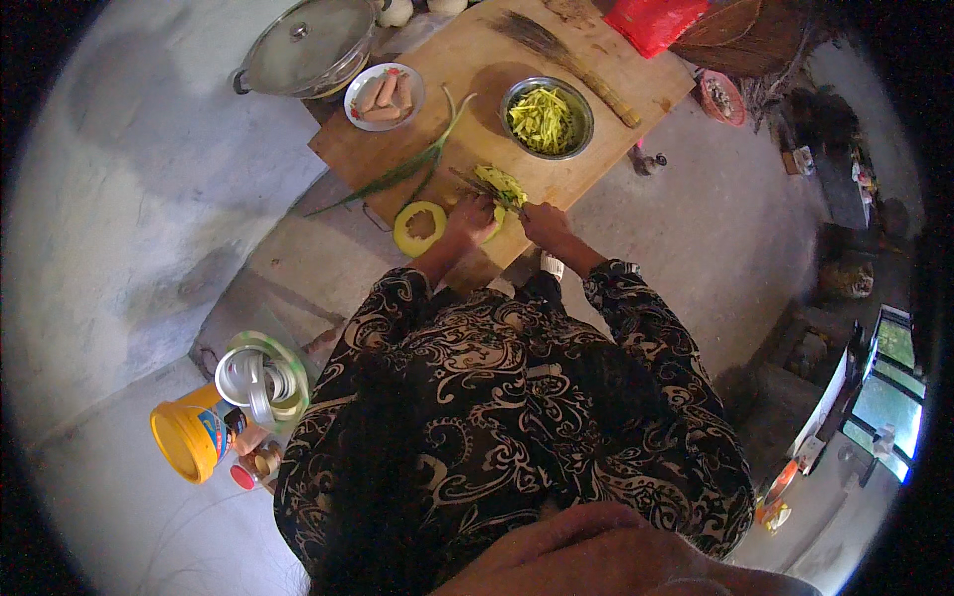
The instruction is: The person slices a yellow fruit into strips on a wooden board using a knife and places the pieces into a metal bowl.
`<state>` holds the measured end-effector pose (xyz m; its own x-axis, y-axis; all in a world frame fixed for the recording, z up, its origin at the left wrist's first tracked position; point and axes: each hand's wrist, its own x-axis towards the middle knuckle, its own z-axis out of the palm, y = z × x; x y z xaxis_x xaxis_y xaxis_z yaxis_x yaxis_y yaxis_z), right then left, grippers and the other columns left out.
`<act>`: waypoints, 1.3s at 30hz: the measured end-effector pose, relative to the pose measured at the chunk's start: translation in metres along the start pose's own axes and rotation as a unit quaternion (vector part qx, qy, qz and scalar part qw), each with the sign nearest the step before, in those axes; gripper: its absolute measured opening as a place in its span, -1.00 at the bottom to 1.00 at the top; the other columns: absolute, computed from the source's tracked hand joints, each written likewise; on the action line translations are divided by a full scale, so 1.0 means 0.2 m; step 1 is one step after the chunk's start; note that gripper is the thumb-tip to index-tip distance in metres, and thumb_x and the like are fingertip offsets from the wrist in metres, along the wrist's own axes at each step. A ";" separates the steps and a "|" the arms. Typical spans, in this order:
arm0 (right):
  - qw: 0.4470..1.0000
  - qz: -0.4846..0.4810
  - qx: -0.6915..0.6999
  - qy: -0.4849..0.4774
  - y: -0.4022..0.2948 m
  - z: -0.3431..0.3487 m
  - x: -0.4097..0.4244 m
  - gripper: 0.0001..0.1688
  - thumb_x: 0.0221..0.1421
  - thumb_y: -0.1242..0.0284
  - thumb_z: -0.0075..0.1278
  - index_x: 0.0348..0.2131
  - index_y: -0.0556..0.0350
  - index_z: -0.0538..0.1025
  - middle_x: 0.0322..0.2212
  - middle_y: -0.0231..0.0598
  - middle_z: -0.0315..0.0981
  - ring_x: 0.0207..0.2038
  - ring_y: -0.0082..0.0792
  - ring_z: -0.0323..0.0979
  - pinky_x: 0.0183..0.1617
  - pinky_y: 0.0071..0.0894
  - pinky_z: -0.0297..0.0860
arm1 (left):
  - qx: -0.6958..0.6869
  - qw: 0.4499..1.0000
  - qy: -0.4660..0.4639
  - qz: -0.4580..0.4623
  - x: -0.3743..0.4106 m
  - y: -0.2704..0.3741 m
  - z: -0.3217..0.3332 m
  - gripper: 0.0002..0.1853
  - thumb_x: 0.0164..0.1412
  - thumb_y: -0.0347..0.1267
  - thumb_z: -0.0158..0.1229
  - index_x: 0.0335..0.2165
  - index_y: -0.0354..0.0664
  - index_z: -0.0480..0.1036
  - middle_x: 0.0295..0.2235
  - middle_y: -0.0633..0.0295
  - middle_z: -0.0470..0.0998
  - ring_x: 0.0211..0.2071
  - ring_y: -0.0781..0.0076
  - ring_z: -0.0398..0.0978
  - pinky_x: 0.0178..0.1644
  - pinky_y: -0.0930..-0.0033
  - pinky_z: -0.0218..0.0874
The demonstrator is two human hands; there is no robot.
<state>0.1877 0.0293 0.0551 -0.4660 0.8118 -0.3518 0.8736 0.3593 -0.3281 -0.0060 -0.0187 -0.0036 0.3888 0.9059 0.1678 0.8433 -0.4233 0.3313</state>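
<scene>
My right hand grips the handle of a kitchen knife, whose blade points up and left across the wooden board. Close beside the blade, my left hand is bent over a yellow-green squash piece, mostly hidden under the fingers. Cut squash strips lie in a heap just beyond the blade. Left of my left hand sits a thick ring of squash with a hollow middle. Farther up, a steel bowl holds many yellow-green strips. Long scallions stretch over the board's left edge.
On the wooden board also rest a plate of sausage-like pieces, a straw hand brush and a red bag. A glass-lidded pan stands at the upper left. A yellow bucket is at lower left.
</scene>
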 end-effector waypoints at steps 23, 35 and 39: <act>0.998 -0.042 -0.030 0.026 0.01 0.07 0.00 -0.77 0.02 0.31 -0.13 -0.43 0.06 0.47 -0.54 0.04 0.46 -0.46 0.09 0.46 -0.39 0.07 0.36 | -0.042 0.997 0.055 0.038 -0.03 0.00 -0.03 -0.58 -0.01 -0.22 0.16 -0.17 -0.21 0.42 -0.10 0.09 0.42 -0.03 0.10 0.30 0.11 0.16 0.10; 0.999 -0.028 0.025 0.032 0.03 0.03 -0.02 -0.71 0.04 0.25 -0.10 -0.40 0.10 0.47 -0.54 0.08 0.44 -0.43 0.14 0.44 -0.35 0.08 0.36 | -0.035 0.981 0.172 0.084 -0.01 0.04 -0.12 -0.72 -0.09 -0.30 0.14 -0.37 -0.26 0.45 -0.26 0.12 0.44 -0.13 0.14 0.32 0.03 0.20 0.14; 0.999 -0.019 -0.040 -0.026 0.05 0.03 -0.01 -0.70 0.04 0.26 -0.11 -0.40 0.12 0.47 -0.53 0.09 0.44 -0.42 0.13 0.44 -0.33 0.07 0.36 | 0.000 0.991 0.127 0.039 -0.01 0.03 -0.07 -0.74 -0.10 -0.32 0.16 -0.40 -0.25 0.45 -0.33 0.14 0.46 -0.14 0.14 0.34 -0.01 0.21 0.17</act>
<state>0.1963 0.0292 0.0471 -0.5033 0.7727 -0.3868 0.8629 0.4260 -0.2717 -0.0064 -0.0243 0.0103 0.3476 0.8380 0.4207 0.8142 -0.4923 0.3077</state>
